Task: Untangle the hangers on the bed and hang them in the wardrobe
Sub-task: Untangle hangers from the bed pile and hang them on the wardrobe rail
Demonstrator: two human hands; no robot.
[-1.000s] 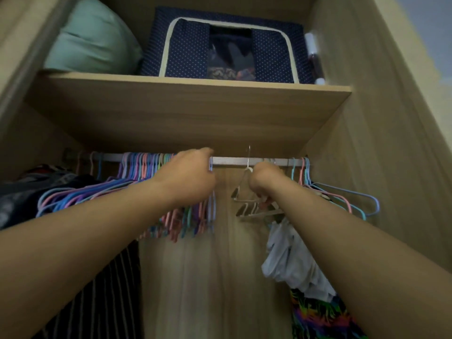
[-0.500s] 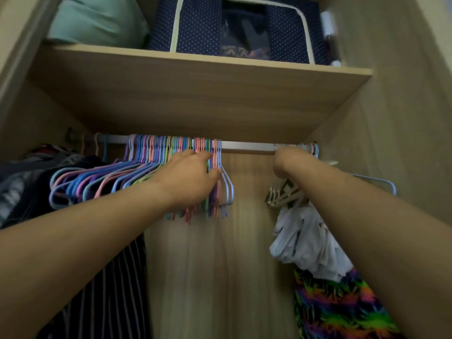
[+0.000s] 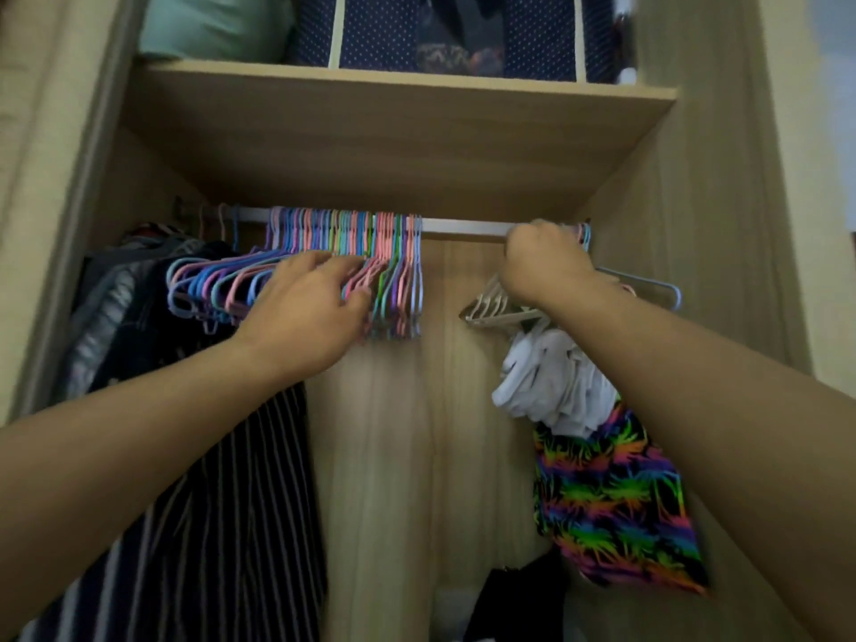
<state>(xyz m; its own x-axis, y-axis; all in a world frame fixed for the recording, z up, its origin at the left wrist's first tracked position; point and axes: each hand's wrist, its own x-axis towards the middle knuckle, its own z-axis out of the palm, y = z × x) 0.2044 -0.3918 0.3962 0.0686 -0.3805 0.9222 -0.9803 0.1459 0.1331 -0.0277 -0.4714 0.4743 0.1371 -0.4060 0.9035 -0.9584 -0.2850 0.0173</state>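
A metal rail runs across the wardrobe under a wooden shelf. A dense bunch of pastel plastic hangers hangs on its left half. My left hand lies against the lower bars of this bunch, fingers apart and holding nothing. My right hand is a closed fist just below the rail near its right end, around the hooks of several white hangers that carry a white garment. Behind that wrist hang a light blue hanger and a few more hooks.
Dark and striped clothes fill the left side. A neon-patterned garment hangs at the right. On the shelf sit a navy dotted storage box and a mint pillow. Bare rail and the back panel show between my hands.
My left hand dropped from the rail onto the bodies of the pastel hangers. My right hand slid the white hangers rightward along the rail. The view tilted down.
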